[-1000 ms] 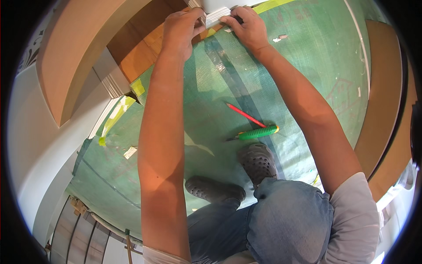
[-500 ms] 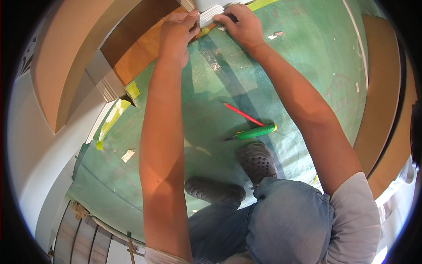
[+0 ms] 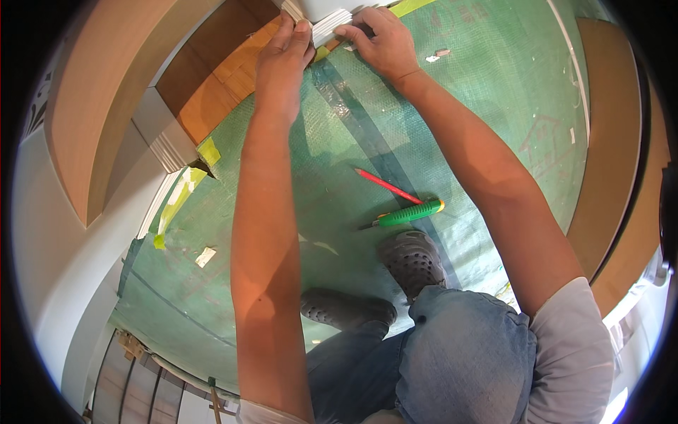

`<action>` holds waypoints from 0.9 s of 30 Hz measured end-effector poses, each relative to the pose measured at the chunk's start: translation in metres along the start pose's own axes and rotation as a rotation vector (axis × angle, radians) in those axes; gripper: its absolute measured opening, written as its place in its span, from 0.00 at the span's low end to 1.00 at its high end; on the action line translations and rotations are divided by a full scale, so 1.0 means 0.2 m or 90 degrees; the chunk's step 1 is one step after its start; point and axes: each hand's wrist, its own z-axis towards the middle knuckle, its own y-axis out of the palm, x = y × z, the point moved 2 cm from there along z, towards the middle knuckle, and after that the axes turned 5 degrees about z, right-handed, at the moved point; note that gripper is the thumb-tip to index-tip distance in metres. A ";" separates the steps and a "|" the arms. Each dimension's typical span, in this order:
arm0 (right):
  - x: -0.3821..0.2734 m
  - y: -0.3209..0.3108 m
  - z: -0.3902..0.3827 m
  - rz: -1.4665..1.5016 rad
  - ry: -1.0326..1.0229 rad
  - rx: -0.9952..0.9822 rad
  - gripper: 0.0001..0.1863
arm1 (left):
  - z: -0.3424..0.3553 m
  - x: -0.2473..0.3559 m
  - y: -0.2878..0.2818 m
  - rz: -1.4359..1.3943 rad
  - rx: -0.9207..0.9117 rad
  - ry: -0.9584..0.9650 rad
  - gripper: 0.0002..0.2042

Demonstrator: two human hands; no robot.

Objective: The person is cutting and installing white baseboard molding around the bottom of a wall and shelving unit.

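Observation:
At the top middle, my left hand point(image 3: 282, 67) is closed, its fingers and thumb pinching a short grooved piece of pale moulding point(image 3: 294, 10). Beside it, white ridged baseboard moulding point(image 3: 332, 25) runs low along the wall. My right hand point(image 3: 385, 44) has its fingers curled over that baseboard, with the thumb pressed at its front edge; some fingertips are hidden. On the green floor covering point(image 3: 339, 233) between my arms lie a red pencil point(image 3: 387, 185) and a green utility knife point(image 3: 412, 213), touching or nearly touching.
Brown wood flooring point(image 3: 226, 67) shows in the doorway, upper left. Grooved trim point(image 3: 173, 141) and a peeling yellow tape strip point(image 3: 178, 201) edge the left wall. Tan panels point(image 3: 613, 141) stand at the right. My grey clogs point(image 3: 413, 258) rest near the knife. Small scraps point(image 3: 205, 256) lie about.
My left hand has tilted and drawn slightly aside from the baseboard, so the pale piece in its fingers shows more. My right hand has shifted slightly left. Pencil and knife lie as before.

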 end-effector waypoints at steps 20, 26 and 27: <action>-0.02 0.01 0.00 -0.009 0.004 0.002 0.16 | 0.01 -0.07 0.02 0.211 0.089 0.148 0.29; -0.01 0.02 0.00 -0.029 0.028 -0.005 0.15 | 0.00 -0.04 0.02 0.417 0.099 0.115 0.29; -0.01 0.02 0.01 -0.030 0.021 0.006 0.15 | -0.01 -0.02 0.02 0.419 0.098 0.129 0.29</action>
